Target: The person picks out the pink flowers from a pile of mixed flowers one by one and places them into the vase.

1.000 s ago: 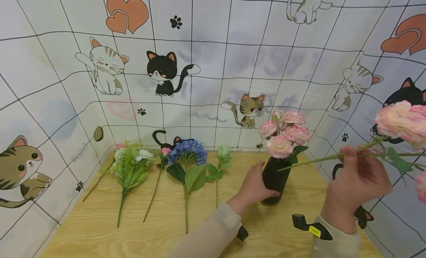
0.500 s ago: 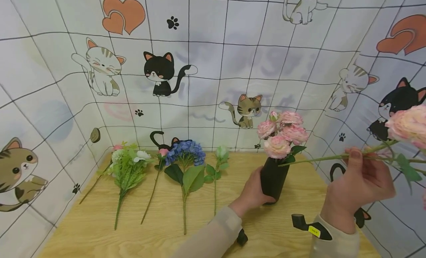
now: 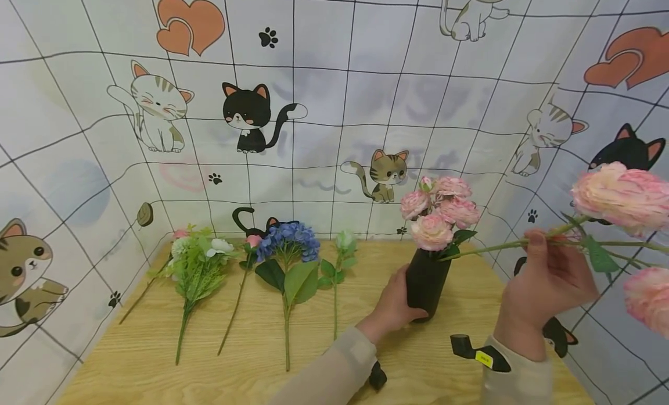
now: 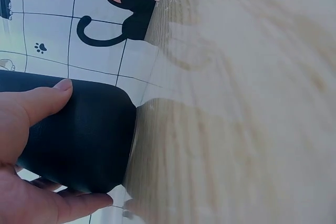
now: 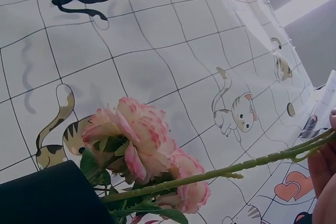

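My left hand [image 3: 389, 309] grips the black vase [image 3: 430, 283] low on its left side. In the left wrist view its thumb and fingers wrap round the vase [image 4: 89, 135], which tilts slightly. Several pink roses [image 3: 434, 230] with green leaves stand in the vase. My right hand [image 3: 543, 289] pinches the green stem [image 3: 486, 250] of another spray of pink roses [image 3: 622, 196], held nearly level. In the right wrist view this stem's [image 5: 210, 175] cut end is at the vase's mouth; whether it is inside, I cannot tell.
On the wooden table [image 3: 366, 358] lie a green and white bouquet [image 3: 195, 271], a pink rosebud [image 3: 253, 240], a blue hydrangea [image 3: 288, 242] and a pale rose [image 3: 345, 242]. Another thin stem [image 3: 143, 297] lies far left. A cat-print curtain [image 3: 313, 103] surrounds the table.
The held stem's end has gone from in front of the vase, below its rim, up to the rim. My left hand has tilted the vase slightly. The flowers on the table stay put.
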Motion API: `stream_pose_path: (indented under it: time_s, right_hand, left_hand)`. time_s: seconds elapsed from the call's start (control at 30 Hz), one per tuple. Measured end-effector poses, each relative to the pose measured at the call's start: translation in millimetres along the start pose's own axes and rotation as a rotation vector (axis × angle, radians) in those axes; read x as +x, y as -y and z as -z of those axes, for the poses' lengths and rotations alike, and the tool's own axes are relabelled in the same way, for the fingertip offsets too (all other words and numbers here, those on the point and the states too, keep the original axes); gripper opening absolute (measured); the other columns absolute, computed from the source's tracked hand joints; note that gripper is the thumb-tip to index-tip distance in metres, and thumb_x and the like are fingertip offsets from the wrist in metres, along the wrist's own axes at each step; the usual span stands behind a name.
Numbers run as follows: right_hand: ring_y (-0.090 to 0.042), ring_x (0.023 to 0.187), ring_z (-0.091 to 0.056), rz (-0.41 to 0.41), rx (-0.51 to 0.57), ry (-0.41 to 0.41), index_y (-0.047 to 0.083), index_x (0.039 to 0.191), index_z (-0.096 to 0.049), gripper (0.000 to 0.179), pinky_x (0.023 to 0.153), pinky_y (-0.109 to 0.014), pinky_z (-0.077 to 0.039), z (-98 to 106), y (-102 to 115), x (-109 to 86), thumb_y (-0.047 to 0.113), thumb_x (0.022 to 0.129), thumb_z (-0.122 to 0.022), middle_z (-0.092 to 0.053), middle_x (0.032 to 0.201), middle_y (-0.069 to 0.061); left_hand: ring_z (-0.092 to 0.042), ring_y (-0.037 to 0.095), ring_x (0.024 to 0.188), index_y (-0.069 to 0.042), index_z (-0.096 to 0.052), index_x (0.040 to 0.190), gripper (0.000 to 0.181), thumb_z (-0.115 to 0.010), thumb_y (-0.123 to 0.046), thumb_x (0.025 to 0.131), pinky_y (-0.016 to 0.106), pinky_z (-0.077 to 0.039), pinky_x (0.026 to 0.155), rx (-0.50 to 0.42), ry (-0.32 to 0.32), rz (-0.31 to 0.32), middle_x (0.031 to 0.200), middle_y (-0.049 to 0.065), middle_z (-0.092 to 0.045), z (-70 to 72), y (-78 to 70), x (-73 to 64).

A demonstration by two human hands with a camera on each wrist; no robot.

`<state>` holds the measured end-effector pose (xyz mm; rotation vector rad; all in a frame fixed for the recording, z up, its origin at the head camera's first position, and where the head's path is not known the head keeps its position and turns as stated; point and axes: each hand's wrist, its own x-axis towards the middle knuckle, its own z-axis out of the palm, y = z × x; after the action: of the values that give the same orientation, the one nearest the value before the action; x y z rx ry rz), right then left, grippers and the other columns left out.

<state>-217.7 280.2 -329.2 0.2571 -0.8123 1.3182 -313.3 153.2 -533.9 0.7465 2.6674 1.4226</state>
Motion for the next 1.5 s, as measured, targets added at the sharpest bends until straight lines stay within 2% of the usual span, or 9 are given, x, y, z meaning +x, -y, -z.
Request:
stream_pose_path:
  time_s: [0.2,0.4,0.73,0.97,1.13,1.23,1.3,1.4,1.5]
  right_hand:
    - [-0.015,0.069,-0.072,-0.009,-0.072,0.055,-0.027,0.086,-0.07,0.032,0.073,-0.025,-0.055,1,-5,-5.4,-0.004,0.078,-0.09,-0.079,0.078,-0.014]
    - [-0.014,0.068,-0.071,-0.029,-0.074,0.106,-0.029,0.089,-0.069,0.033,0.074,-0.024,-0.058,1,-13,-8.3,-0.007,0.077,-0.09,-0.079,0.079,-0.012]
    - [-0.005,0.069,-0.072,-0.038,-0.178,0.188,-0.031,0.089,-0.067,0.032,0.07,-0.02,-0.055,3,-26,-17.0,-0.008,0.079,-0.086,-0.079,0.08,0.0]
    - [-0.005,0.078,-0.073,-0.093,-0.257,0.261,-0.02,0.097,-0.076,0.016,0.075,-0.019,-0.056,15,-46,-21.3,-0.012,0.084,-0.08,-0.08,0.087,0.005]
    - [-0.002,0.077,-0.07,-0.144,-0.291,0.34,-0.018,0.102,-0.077,0.017,0.074,-0.017,-0.055,20,-57,-24.4,-0.016,0.085,-0.077,-0.078,0.089,0.01]
    - [-0.003,0.081,-0.073,-0.16,-0.312,0.386,-0.017,0.112,-0.075,0.027,0.076,-0.016,-0.056,20,-61,-25.3,-0.016,0.085,-0.077,-0.079,0.1,0.005]
    - [-0.004,0.088,-0.075,-0.188,-0.344,0.421,-0.014,0.126,-0.07,0.042,0.08,-0.015,-0.057,20,-61,-26.3,-0.013,0.086,-0.079,-0.078,0.113,0.003]
    - [0.0,0.093,-0.075,-0.273,-0.451,0.45,0.005,0.149,-0.053,0.065,0.084,-0.012,-0.057,20,-60,-29.2,-0.001,0.09,-0.082,-0.072,0.124,0.007]
    - [0.005,0.091,-0.072,-0.357,-0.562,0.473,0.014,0.153,-0.045,0.072,0.082,-0.01,-0.055,20,-58,-33.2,0.008,0.092,-0.082,-0.064,0.121,0.018]
  left_hand:
    - [-0.053,0.026,0.144,-0.014,-0.027,0.166,0.11,-0.095,-0.034,0.082,0.04,-0.047,0.118,0.003,-0.002,-0.013,0.161,0.009,-0.045,0.2,1.3,-1.3]
    - [-0.052,0.028,0.144,-0.014,-0.027,0.167,0.109,-0.094,-0.034,0.083,0.042,-0.047,0.118,-0.002,0.0,-0.01,0.162,0.009,-0.045,2.7,0.4,-2.2]
    - [-0.051,0.025,0.145,-0.017,-0.027,0.167,0.108,-0.093,-0.036,0.084,0.041,-0.046,0.119,-0.008,0.013,0.027,0.163,0.006,-0.044,6.0,1.1,-2.7]
    - [-0.053,0.026,0.144,-0.016,-0.027,0.166,0.109,-0.094,-0.035,0.083,0.042,-0.047,0.118,0.005,0.004,0.013,0.162,0.008,-0.046,5.5,2.4,-1.1]
    - [-0.053,0.027,0.144,-0.016,-0.027,0.167,0.108,-0.094,-0.036,0.083,0.042,-0.047,0.118,0.009,0.004,0.011,0.162,0.008,-0.045,4.2,3.1,-0.4]
    - [-0.053,0.027,0.144,-0.016,-0.027,0.167,0.108,-0.093,-0.036,0.083,0.042,-0.047,0.118,0.016,0.003,0.008,0.163,0.008,-0.045,4.5,3.2,-0.7]
    - [-0.053,0.027,0.144,-0.015,-0.028,0.166,0.108,-0.094,-0.036,0.083,0.042,-0.048,0.117,0.014,0.0,0.004,0.162,0.008,-0.045,4.7,3.1,-0.6]
    - [-0.053,0.026,0.144,-0.017,-0.028,0.166,0.108,-0.094,-0.036,0.083,0.041,-0.048,0.117,0.003,0.005,0.018,0.162,0.007,-0.045,5.1,2.4,-0.7]
    - [-0.053,0.026,0.144,-0.018,-0.027,0.167,0.107,-0.093,-0.035,0.084,0.041,-0.049,0.116,-0.008,0.011,0.034,0.162,0.006,-0.045,5.8,1.2,-1.1]
